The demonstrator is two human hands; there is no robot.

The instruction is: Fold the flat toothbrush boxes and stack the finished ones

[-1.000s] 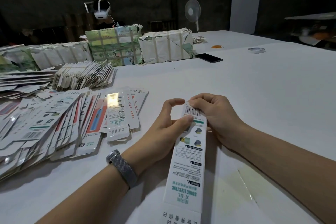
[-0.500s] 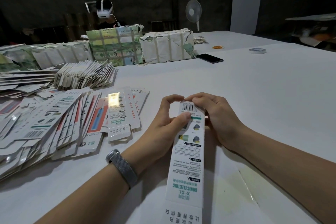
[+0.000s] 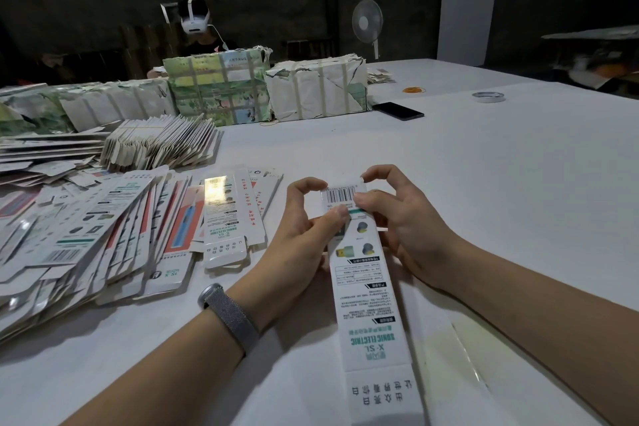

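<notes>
A long white toothbrush box (image 3: 366,290) with green "SONIC ELECTRIC" print lies lengthwise in front of me, its barcode end pointing away. My left hand (image 3: 304,235) pinches that far end from the left, thumb on the printed face and forefinger arched over the top. My right hand (image 3: 401,218) pinches the same end from the right, thumb by the barcode and forefinger at the end flap. To the left sprawls a heap of flat unfolded boxes (image 3: 86,239), with one folded-looking box (image 3: 224,221) beside it.
A fanned stack of flat cartons (image 3: 162,145) and several wrapped bundles (image 3: 218,90) stand at the back left, with a person in a headset behind them. A phone (image 3: 397,111), tape roll (image 3: 488,97) and a fan (image 3: 367,24) lie farther back on the white table (image 3: 501,183).
Both hands have shifted a little along the far end of the box. The fingers have spread around the barcode end, so the end flap shows more.
</notes>
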